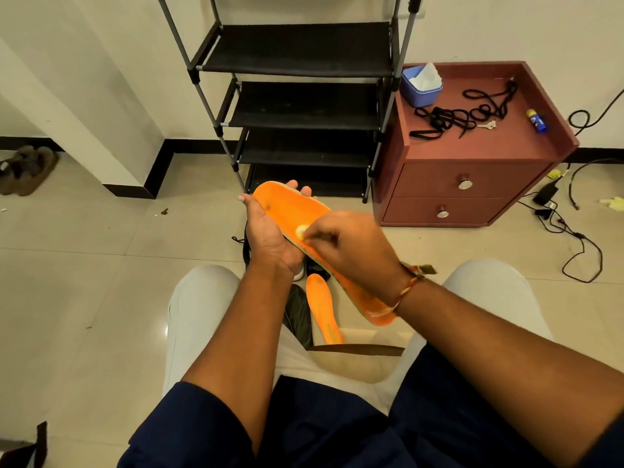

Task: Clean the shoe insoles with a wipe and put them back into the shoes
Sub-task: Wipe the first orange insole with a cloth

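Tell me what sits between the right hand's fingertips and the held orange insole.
In the head view, a small pale wad, apparently the wipe, pinched by the right hand and pressed onto the insole that the left hand holds.

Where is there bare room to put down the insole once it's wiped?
The shoe rack shelves are bare; so is the cabinet top between shoelaces and front rim, and the floor tiles left of the left knee. Crowded: between the knees, where the second insole and a shoe lie.
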